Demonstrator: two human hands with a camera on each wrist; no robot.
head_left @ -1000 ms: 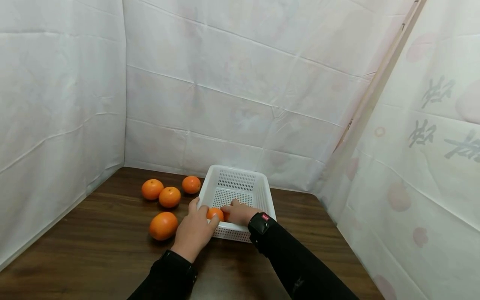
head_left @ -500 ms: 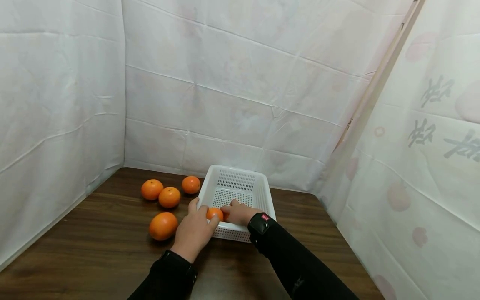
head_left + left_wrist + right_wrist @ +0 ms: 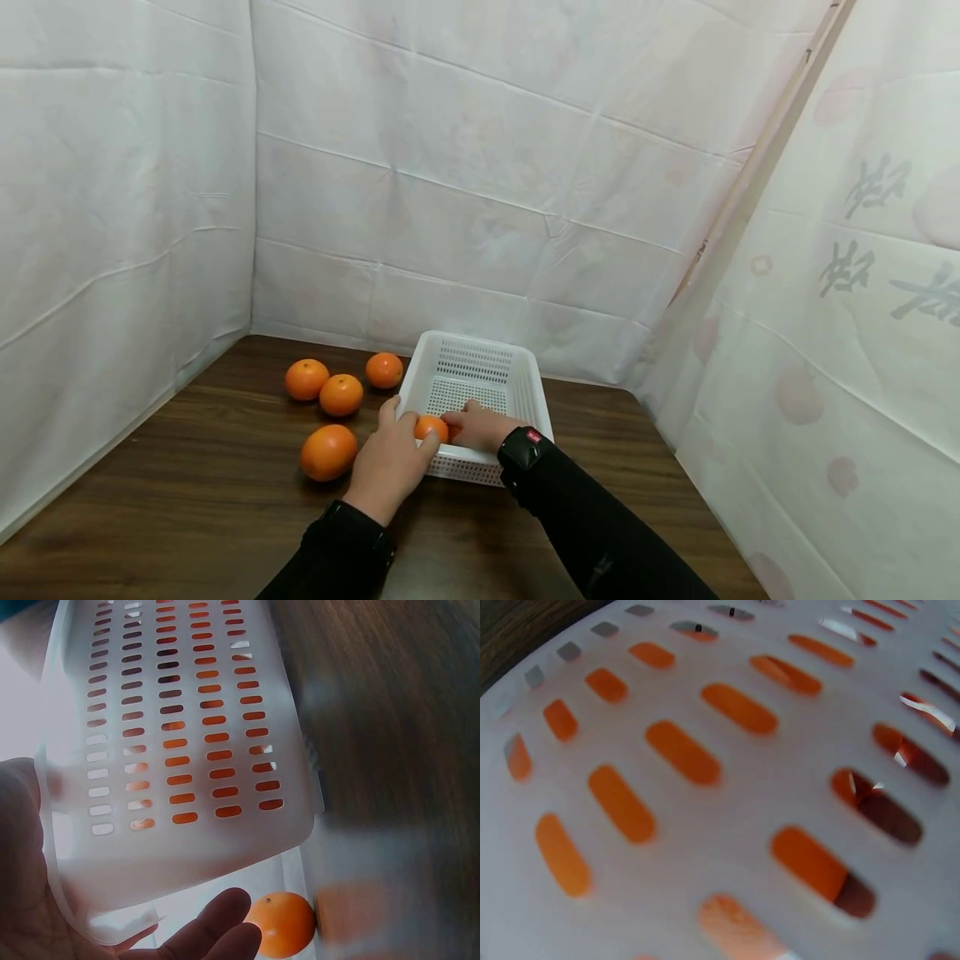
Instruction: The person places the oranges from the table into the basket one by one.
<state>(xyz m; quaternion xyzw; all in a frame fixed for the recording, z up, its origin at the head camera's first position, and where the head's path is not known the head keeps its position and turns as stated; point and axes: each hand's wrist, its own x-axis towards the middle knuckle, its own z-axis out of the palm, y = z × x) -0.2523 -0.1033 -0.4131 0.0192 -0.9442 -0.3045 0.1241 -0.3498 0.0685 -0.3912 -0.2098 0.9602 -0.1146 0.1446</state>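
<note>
A white plastic basket [image 3: 528, 400] with slotted walls stands on the table. My left hand [image 3: 390, 462] grips its near left corner, the thumb over the front rim and the fingers along the left side. My right hand [image 3: 480, 427] reaches down inside over the front wall, its fingers curled round an orange mostly hidden beneath it. Beside these fingers an orange [image 3: 431, 428] shows in the near left corner. Through the slots in the left wrist view, orange skin shows behind the basket wall [image 3: 180, 855]. The right wrist view has orange and darker patches behind the slotted wall [image 3: 630, 900].
Several loose oranges lie left of the basket: one [image 3: 328, 452] close to my left hand, others [image 3: 341, 395] farther back, one [image 3: 384, 370] beside the basket's far left side. The dark wooden table [image 3: 187, 483] meets white cloth screens [image 3: 465, 208] at the back and sides.
</note>
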